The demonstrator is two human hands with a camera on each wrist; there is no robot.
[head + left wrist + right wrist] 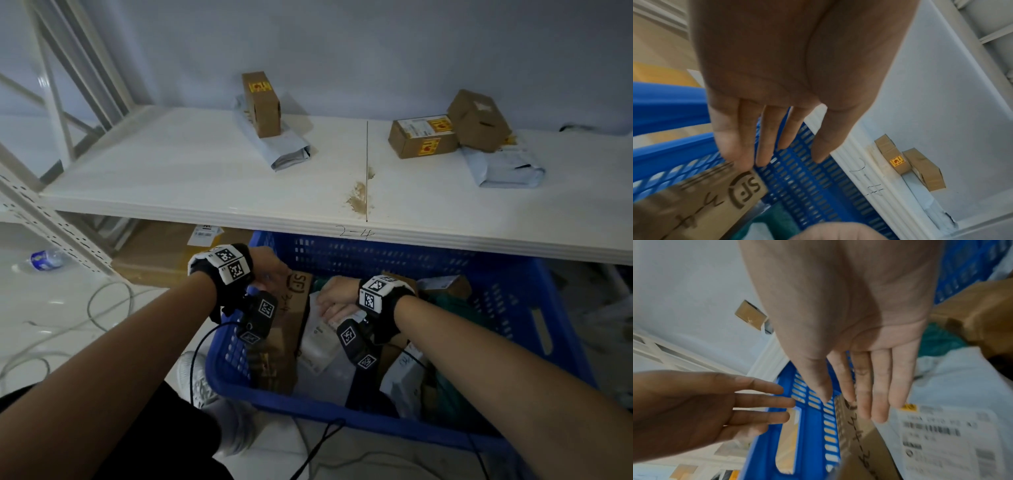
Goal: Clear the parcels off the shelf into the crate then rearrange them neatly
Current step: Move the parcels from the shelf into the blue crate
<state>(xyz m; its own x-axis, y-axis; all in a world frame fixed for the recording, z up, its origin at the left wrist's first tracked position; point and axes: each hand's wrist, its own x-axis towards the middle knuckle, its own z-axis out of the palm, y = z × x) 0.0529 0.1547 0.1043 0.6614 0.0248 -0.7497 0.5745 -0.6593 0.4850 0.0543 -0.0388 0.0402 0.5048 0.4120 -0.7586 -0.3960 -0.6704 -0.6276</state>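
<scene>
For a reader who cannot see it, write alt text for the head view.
Both hands, left hand and right hand, reach into a blue crate of parcels below a white shelf. Three brown boxes and two grey mailer bags remain on the shelf.

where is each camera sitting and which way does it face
Head: worn on the head, looking forward and down at the white metal shelf and blue slotted plastic crate; both forearms show.
Left wrist: looks along the open left hand toward the crate wall and shelf edge.
Right wrist: looks along the open right hand at the white label-bearing mailer bag.
All three share the brown SF-marked cardboard box.
</scene>
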